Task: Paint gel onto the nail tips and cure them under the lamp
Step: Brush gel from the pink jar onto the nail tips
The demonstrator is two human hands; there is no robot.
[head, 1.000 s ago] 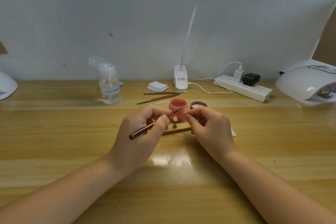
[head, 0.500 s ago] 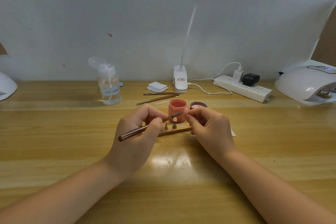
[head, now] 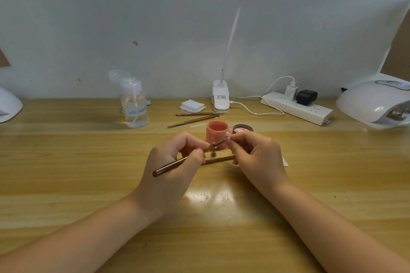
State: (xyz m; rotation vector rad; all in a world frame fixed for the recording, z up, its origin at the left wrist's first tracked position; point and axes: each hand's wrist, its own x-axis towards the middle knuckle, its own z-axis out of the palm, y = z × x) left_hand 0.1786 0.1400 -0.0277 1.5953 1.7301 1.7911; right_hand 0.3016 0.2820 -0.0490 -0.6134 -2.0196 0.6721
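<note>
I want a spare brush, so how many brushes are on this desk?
3. One brush is held in the left hand; two spare brushes lie behind the gel pot. None seems hidden.

Both forearms fwd, left hand (head: 175, 162) & right hand (head: 255, 155) curled, fingertips nearly meeting.

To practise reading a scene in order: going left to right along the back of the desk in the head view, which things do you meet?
Pump bottle → stack of white pads → desk lamp base → power strip → curing lamp.
</note>
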